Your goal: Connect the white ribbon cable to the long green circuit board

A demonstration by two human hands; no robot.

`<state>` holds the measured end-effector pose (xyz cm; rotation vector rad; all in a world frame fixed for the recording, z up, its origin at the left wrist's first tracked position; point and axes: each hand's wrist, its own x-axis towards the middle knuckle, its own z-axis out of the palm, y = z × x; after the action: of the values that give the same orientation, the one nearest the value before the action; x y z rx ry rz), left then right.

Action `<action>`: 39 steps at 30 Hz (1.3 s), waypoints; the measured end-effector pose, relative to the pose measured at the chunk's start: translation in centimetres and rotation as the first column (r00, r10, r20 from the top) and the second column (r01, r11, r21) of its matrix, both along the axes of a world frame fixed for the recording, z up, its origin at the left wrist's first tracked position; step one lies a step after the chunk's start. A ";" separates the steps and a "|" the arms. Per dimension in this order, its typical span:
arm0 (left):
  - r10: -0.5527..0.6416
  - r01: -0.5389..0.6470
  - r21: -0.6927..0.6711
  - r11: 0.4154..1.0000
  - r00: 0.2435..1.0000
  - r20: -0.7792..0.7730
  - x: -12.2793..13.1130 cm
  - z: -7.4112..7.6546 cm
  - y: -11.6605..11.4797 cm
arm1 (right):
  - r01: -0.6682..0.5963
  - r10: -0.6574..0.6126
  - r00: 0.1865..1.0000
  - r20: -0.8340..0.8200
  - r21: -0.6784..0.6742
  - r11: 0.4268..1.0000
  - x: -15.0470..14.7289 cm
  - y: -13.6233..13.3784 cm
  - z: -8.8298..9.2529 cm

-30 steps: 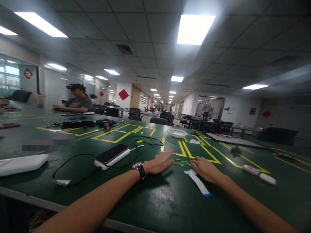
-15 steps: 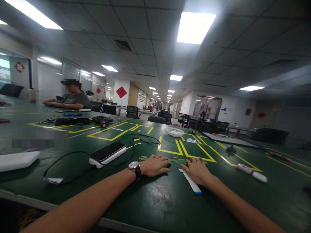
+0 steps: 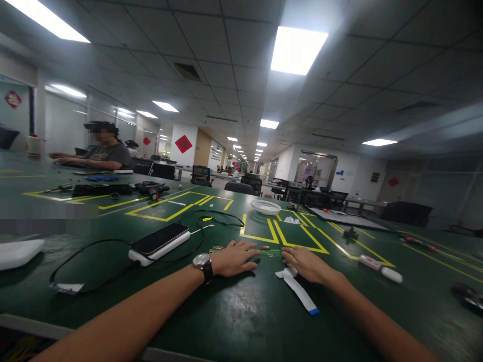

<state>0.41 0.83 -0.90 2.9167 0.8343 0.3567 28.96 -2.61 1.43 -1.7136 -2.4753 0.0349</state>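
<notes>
My left hand (image 3: 236, 257), with a watch on its wrist, lies flat and open on the green table, fingers spread over a long narrow green circuit board (image 3: 272, 253). My right hand (image 3: 306, 265) rests just right of it, fingers curled toward the board's end. Its thumb pinches the raised end of a white flat ribbon cable (image 3: 298, 292). The cable runs toward me on the table and ends in a blue tip. Part of the board is hidden under both hands.
A phone on a white power bank (image 3: 159, 242) with black cables lies to the left. A white basket (image 3: 265, 206) sits behind and a white marker-like thing (image 3: 380, 268) to the right. Yellow tape lines (image 3: 281, 236) mark the table. Another person (image 3: 101, 151) sits far left.
My left hand has drawn back and settled on the board. The ribbon cable's near end has lifted and crumpled at my right thumb. The view has shifted right.
</notes>
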 end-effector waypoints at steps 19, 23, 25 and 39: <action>-0.040 0.042 -0.049 0.998 0.998 0.043 -0.1 0.2 0.1 | -0.382 0.367 0.884 -0.289 0.004 0.924 -3.2 -1.4 1.3; -0.078 0.082 -0.094 0.992 0.996 0.043 0.2 0.1 -0.1 | 0.008 0.015 0.987 -0.158 0.146 0.989 -0.9 -0.4 1.7; -0.082 0.085 -0.098 0.992 0.996 0.035 0.2 0.2 -0.3 | 0.138 -0.130 0.989 -0.065 0.138 0.981 0.1 -0.1 1.6; -0.080 0.080 -0.045 0.996 0.997 0.012 0.5 0.4 -0.7 | -0.061 0.072 0.986 -0.151 0.078 0.995 -2.2 -0.4 -0.8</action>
<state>0.91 0.14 -0.52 2.8937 0.7120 0.3407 26.77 -2.97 0.62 -1.5376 -2.3907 0.0793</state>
